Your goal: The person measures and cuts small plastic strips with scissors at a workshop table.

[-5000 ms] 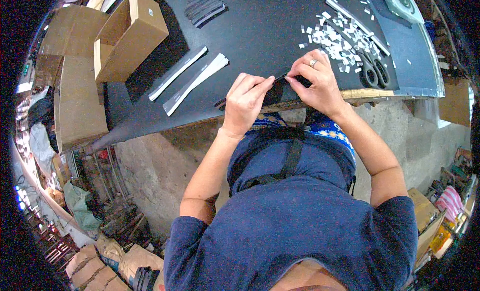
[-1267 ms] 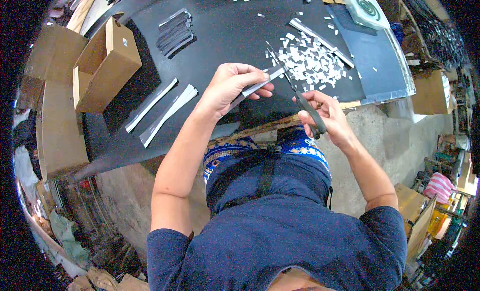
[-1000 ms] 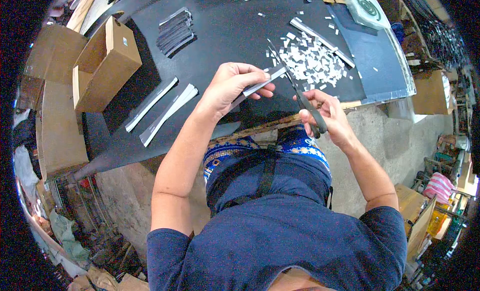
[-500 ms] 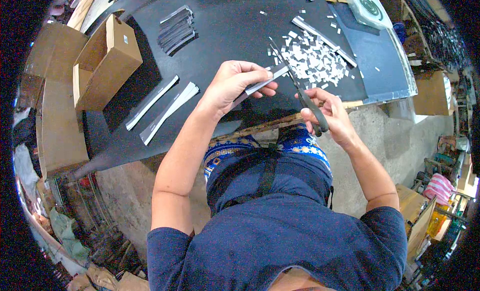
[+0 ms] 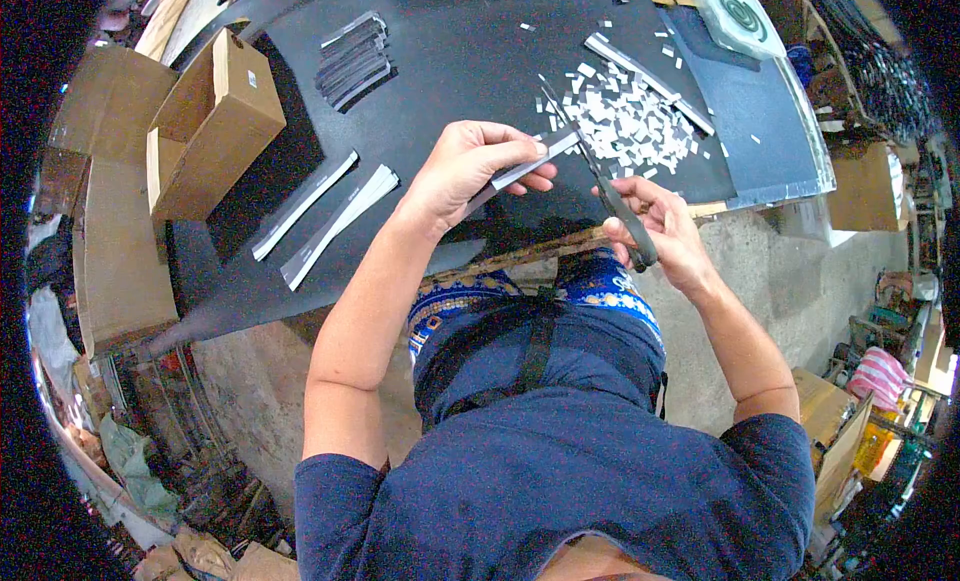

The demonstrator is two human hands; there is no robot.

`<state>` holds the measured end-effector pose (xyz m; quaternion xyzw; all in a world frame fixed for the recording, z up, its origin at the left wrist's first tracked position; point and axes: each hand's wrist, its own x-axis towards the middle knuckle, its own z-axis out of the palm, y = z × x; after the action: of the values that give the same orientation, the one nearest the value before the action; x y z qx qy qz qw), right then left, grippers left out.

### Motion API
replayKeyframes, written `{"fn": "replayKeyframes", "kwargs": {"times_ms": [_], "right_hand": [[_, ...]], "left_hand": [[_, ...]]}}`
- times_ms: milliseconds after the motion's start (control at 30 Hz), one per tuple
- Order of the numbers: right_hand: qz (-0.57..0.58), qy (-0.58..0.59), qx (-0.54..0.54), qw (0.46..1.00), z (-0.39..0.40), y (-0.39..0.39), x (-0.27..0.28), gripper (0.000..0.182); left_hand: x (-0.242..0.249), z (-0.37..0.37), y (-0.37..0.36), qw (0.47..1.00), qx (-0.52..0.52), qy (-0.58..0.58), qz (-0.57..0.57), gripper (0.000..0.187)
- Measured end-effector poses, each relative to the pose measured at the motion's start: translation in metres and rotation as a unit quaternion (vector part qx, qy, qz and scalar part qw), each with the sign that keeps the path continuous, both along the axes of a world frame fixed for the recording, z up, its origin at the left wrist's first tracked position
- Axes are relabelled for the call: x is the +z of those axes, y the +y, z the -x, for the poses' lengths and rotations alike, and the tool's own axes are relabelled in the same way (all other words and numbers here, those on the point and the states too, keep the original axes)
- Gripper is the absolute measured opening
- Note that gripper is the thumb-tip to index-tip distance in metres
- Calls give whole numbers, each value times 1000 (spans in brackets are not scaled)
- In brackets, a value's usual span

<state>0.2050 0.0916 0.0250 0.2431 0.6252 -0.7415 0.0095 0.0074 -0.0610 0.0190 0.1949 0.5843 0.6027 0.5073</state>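
Between the thumb and fingers of my left hand [image 5: 485, 171] is a black-and-white strip [image 5: 520, 171], its end pointing right. My right hand [image 5: 655, 226] grips dark-handled scissors [image 5: 628, 226], whose blades reach up and left across the end of the strip. Just beyond the blades lies a heap of small white cut pieces [image 5: 640, 121] on the black table top [image 5: 450, 71]. A longer strip [image 5: 650, 84] rests over the far side of that heap. Left of my left hand, fanned white-edged strips [image 5: 345, 221] and a narrower bundle of strips [image 5: 305, 206] lie on the table.
A stack of dark strips [image 5: 353, 63] lies farther back. At the left stands an open cardboard box [image 5: 230, 121]. A clear plastic container [image 5: 738, 19] with a green coil sits at the far right corner. Another carton [image 5: 865, 188] is beyond the table's right edge.
Hardly anything differs: the scissors and the strip end have shifted very slightly to the right. Both hands keep their holds.
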Motion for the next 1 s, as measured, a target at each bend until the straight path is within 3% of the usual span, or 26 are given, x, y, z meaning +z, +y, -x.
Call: {"fn": "replayKeyframes", "kwargs": {"times_ms": [600,800,1000], "right_hand": [[6,-21,-13,1000,5,6,-3,47],[-57,125,-116,984,49,-3,2,53],[-57,142,-93,984,79,-4,2,49]], "left_hand": [[-8,2,5,1000,-2,-9,12,23],[-7,-5,0,999,1,52,4,23],[-1,-6,-10,995,42,77,-43,21]]}}
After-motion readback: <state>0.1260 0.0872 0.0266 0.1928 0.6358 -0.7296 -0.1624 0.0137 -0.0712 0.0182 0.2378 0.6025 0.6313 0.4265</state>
